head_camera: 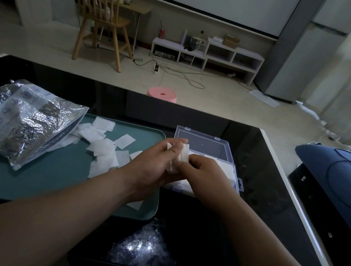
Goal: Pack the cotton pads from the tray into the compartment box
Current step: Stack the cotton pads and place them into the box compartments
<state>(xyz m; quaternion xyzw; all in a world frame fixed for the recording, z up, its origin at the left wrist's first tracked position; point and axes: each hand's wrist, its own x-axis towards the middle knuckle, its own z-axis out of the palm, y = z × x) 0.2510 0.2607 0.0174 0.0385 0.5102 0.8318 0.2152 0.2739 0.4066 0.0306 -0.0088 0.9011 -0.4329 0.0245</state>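
Fingers [177, 141] of both hands are curled round a small stack of cotton pads [179, 156]. The left hand [153, 166] cups it from the tray side and the right hand [203, 175] pinches the other end, prob squaring it up. The stack sits over the near left part of the compartment box [211, 149], which is just beside the teal tray [36, 179] on the black worktop [257, 191], lid flipped back.

Progress imo: partly done. The box already has white pads in it [221, 170], tho can't tell how many compartments are full bc the hands cover its near half. Plenty left: a loose pile [103, 151] across the tray's far right part, one stray pad [135, 204] by its near right corner, and a foil bag [17, 121] on the tray's left side w/ more pads spilling from its mouth. Midway at best, I'd guess.
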